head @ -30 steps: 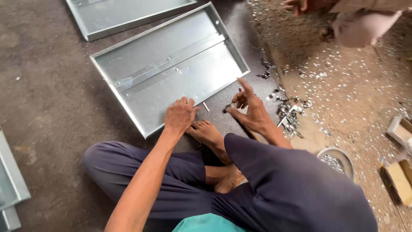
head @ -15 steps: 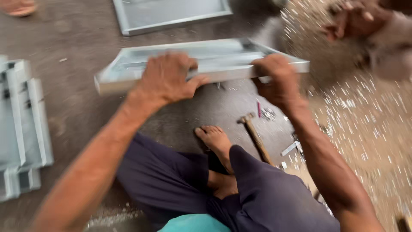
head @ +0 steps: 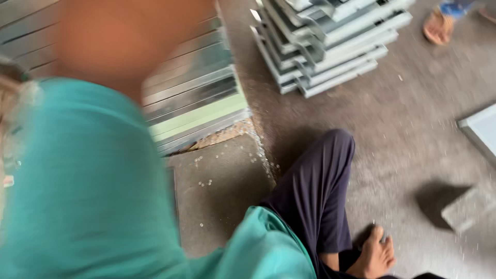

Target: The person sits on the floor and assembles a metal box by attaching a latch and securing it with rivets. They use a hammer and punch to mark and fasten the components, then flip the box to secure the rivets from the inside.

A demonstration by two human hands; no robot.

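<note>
Neither of my hands shows in the head view. A blurred bare arm (head: 129, 41) and my teal sleeve (head: 88, 186) fill the left side, close to the camera. Behind the arm lies a stack of flat galvanized metal trays (head: 201, 103). A second stack of the same trays (head: 330, 46) stands at the top middle. My leg in dark trousers (head: 315, 196) is folded on the floor, with my bare foot (head: 374, 258) at the bottom edge. The corner of one more metal tray (head: 480, 132) shows at the right edge.
The floor is grey concrete (head: 403, 129) with small metal bits scattered near a flat slab (head: 222, 196). A blurred grey block (head: 467, 206) lies at the lower right. Another person's sandalled foot (head: 439, 26) is at the top right.
The view has swung left, away from the tray that both hands had lifted by its near rim. The hands and that tray have left the frame; the tray stacks now show.
</note>
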